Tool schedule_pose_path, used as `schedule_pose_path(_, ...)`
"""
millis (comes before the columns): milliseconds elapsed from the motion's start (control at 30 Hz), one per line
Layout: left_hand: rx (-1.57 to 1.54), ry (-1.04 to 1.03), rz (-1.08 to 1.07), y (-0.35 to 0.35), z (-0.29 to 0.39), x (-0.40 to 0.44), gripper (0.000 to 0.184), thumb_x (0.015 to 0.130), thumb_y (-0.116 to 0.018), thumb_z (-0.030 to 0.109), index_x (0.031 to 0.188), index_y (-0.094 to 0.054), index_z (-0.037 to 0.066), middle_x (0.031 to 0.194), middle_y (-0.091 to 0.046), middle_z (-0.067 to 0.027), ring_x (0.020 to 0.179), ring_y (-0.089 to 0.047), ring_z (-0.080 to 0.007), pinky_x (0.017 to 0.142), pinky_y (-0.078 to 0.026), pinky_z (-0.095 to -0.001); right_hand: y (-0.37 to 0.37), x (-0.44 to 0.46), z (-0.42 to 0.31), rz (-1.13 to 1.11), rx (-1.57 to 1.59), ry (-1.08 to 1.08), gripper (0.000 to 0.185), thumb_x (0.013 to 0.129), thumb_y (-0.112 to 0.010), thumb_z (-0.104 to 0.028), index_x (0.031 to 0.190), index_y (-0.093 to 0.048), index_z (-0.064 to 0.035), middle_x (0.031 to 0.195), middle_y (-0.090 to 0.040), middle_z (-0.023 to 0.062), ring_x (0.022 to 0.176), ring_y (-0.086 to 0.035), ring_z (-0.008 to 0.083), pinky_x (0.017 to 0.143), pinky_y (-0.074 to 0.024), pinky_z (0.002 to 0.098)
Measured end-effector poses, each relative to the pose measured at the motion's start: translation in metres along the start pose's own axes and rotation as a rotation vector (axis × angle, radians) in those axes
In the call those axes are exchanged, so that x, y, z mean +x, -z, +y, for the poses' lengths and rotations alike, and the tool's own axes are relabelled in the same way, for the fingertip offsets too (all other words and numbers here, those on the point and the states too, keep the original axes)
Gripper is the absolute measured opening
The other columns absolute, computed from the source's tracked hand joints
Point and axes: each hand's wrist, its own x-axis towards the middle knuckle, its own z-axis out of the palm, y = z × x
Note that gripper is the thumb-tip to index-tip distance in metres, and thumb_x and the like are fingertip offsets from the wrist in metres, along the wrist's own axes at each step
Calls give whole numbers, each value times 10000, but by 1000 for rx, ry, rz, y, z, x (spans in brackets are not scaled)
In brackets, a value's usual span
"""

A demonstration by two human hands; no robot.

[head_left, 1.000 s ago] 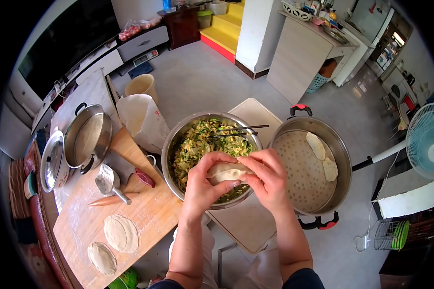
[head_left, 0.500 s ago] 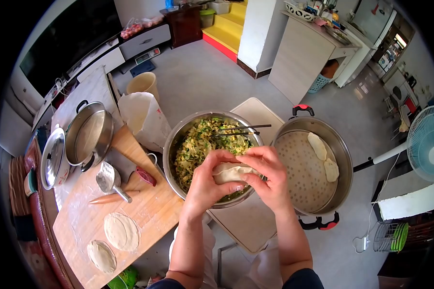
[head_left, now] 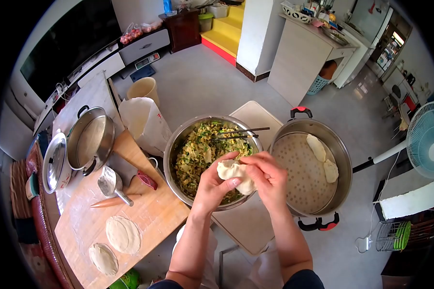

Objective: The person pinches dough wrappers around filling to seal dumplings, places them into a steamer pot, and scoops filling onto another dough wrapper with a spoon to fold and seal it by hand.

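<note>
Both hands pinch a pale, filled dumpling above the near side of a steel bowl. My left hand cradles its left end, thumb pressed on the dough. The fingers of my right hand are closed on its upper right edge, which is partly hidden by them. Beneath is a chopped green and yellow filling, with dark chopsticks lying across it and over the rim. To the right, a two-handled steamer pot has two long shaped dumplings on its perforated plate.
On the left, a wooden board bears two flat dough pieces, a metal scoop, a rolling pin and a dark red handle. Behind stand an empty pan and a white bag. A fan is far right.
The dumpling has been turned from lying lengthwise to a tilted position, its pleated edge now facing up. My right hand has shifted slightly down, its fingers drawn closer together.
</note>
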Motion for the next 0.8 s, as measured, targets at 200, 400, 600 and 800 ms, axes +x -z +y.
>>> schedule_pose_path(200,25,21,3,-5,4,3,649,854,-791,100,1404,-470,-32,1202,-650,-84,1103,-626,-158,957,-524,-311,-1,6,-1,-34,-239,219,148,789,-743,37,928,-728,-10,898,-657,67,806,-651,209,680,-515,329)
schedule_pose_path(400,206,23,45,-9,8,2,593,842,-802,88,1351,-520,-29,1139,-661,-63,1030,-627,-126,892,-536,-284,3,6,4,-55,-427,389,206,764,-768,2,967,-735,4,929,-652,78,823,-626,207,688,-501,306)
schedule_pose_path(600,460,8,105,-14,18,-1,552,833,-820,138,1298,-565,-17,1055,-674,-47,949,-626,-112,826,-540,-275,0,8,-11,-117,-349,362,287,728,-788,-36,1012,-747,-18,982,-635,82,900,-595,217,707,-494,315)
schedule_pose_path(800,613,-92,108,-26,20,0,480,826,-800,55,1259,-601,0,949,-709,-87,834,-655,-103,728,-555,-270,-4,6,-7,-67,-341,411,260,686,-800,31,930,-755,-45,897,-639,55,815,-597,217,660,-494,326)
